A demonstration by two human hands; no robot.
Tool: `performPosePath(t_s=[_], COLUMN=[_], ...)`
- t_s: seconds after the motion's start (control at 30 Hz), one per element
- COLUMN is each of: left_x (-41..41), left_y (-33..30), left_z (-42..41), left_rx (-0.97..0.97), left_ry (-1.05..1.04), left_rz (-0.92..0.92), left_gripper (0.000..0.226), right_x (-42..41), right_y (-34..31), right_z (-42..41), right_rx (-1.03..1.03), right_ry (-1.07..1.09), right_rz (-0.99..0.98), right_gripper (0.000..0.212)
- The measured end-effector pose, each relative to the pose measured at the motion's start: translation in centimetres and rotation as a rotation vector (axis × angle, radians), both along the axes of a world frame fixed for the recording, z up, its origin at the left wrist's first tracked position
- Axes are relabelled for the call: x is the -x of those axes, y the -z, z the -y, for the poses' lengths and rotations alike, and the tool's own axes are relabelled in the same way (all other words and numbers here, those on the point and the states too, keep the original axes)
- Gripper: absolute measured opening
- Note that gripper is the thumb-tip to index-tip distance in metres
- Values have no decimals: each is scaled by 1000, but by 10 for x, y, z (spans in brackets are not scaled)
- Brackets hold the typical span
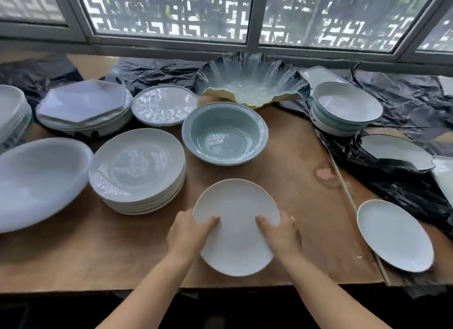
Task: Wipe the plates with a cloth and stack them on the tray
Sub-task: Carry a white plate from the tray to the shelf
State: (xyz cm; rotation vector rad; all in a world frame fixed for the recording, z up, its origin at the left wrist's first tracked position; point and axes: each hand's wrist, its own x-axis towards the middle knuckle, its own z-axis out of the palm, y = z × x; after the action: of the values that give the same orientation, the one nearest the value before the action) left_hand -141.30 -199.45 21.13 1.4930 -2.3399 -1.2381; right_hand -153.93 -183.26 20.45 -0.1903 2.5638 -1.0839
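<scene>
I hold a plain white plate (236,221) over the near middle of the brown table (98,250). My left hand (188,233) grips its left rim with the thumb on top. My right hand (279,230) grips the right rim the same way. A stack of several white plates (137,167) stands to the left. A single white plate (394,235) lies at the right near the table's edge. No cloth or tray shows in this view.
A blue-green bowl (225,132) sits behind the held plate, a wavy glass dish (252,83) beyond it. Stacked bowls (345,108) stand at the back right on black plastic sheeting (397,181). A large white bowl (36,179) and more plate stacks (83,105) fill the left.
</scene>
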Motion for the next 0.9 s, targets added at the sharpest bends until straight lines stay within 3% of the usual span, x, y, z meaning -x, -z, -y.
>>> performPosePath(t_s=[0.3, 0.57, 0.9], left_x=[15, 16, 17], left_y=[9, 9, 10], left_z=[13, 13, 22], left_rx=[-6, 27, 40], left_ry=[26, 9, 33], left_rz=[35, 52, 40], left_gripper=[43, 42, 41], right_x=[12, 15, 15], right_y=[13, 12, 11], right_z=[13, 16, 26], right_rx=[-153, -92, -169], right_ry=[-52, -55, -66], right_rz=[-42, -6, -20], right_gripper=[42, 39, 46])
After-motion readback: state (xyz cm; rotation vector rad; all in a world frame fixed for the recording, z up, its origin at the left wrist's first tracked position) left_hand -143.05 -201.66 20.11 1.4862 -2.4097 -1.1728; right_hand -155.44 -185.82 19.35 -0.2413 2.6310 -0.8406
